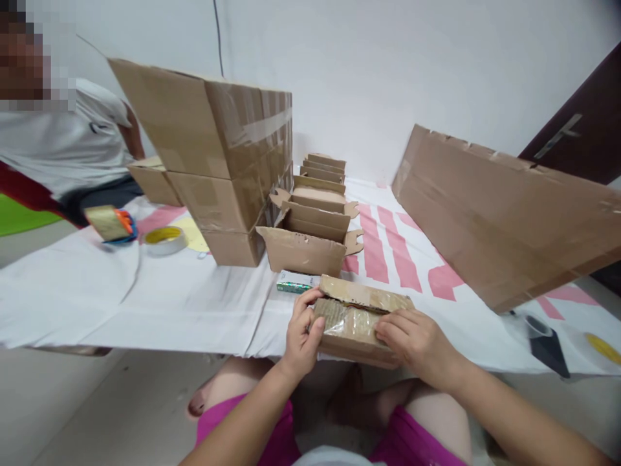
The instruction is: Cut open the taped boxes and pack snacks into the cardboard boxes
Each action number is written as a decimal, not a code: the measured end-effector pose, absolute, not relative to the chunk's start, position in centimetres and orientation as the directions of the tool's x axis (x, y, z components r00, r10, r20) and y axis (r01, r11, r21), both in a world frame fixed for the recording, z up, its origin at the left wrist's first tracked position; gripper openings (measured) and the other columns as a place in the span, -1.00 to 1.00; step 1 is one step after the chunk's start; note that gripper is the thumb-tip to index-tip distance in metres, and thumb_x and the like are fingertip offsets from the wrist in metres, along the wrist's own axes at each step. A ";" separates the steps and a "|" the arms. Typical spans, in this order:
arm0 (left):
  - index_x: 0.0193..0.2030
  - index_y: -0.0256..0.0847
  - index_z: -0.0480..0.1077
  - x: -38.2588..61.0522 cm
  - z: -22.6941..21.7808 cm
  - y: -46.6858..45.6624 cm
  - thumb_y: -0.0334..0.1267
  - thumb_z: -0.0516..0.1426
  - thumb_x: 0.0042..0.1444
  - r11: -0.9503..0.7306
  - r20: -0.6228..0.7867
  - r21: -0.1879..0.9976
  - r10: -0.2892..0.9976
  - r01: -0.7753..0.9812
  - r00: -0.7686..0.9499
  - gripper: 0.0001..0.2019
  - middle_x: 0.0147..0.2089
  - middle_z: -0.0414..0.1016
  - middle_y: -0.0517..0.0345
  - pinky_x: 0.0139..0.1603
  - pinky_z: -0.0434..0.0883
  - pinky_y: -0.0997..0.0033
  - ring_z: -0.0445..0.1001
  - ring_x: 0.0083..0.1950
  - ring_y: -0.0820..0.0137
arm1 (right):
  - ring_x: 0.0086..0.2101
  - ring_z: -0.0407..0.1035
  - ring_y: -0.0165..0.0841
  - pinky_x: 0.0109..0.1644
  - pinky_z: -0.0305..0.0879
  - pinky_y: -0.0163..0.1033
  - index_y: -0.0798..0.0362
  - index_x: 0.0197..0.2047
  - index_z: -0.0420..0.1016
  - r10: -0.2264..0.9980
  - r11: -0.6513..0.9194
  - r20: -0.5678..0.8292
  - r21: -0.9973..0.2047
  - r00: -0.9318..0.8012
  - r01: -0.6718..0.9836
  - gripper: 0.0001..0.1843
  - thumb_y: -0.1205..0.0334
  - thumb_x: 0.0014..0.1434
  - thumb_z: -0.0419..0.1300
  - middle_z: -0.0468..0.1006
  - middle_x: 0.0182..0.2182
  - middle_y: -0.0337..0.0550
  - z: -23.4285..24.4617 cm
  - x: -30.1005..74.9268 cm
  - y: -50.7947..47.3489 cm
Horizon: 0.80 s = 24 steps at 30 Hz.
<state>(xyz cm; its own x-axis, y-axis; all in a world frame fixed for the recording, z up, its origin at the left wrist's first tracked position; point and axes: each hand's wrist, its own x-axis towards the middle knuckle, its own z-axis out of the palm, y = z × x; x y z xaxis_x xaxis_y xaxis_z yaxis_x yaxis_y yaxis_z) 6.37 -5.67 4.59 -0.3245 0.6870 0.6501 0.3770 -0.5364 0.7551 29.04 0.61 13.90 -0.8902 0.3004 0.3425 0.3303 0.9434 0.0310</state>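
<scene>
A small flat cardboard box (pixel 356 320), worn and partly covered in clear tape, rests at the near edge of the white sheet over my knees. My left hand (pixel 301 336) grips its left end, fingers curled over the top and thumb along the side. On the box's right part lies my right hand (pixel 414 343), fingers pressed down on the taped flap. Just behind the box lies a small green and silver packet (pixel 294 282).
A row of open small cardboard boxes (pixel 310 239) runs back toward the wall beside a stack of taped cartons (pixel 228 162). A large flat carton (pixel 504 213) leans at right. Tape roll (pixel 165 239) and tape dispenser (pixel 114 223) lie left, near another person (pixel 63 149). A black dispenser (pixel 546 340) lies right.
</scene>
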 end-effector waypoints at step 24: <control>-0.32 -0.21 0.36 6.5 3.9 -5.7 -0.14 -0.04 0.30 -0.552 0.625 0.780 0.697 0.295 -0.350 -0.73 0.15 0.30 -0.04 0.23 0.20 0.14 0.27 0.20 0.21 | -0.10 0.33 -0.18 -0.05 0.36 -0.01 0.10 0.06 0.34 0.372 0.914 0.514 -0.059 -0.773 0.401 -0.68 0.36 0.22 0.12 0.44 -0.09 0.06 14.1 28.5 -1.0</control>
<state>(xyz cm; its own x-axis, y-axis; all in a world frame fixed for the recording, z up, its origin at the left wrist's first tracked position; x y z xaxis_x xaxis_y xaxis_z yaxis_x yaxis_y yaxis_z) 6.54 -5.65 3.94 -0.3502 0.6973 0.6254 0.2949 -0.5516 0.7802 28.51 -1.04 14.11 -0.7728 0.3720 0.5142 0.4009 0.9142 -0.0588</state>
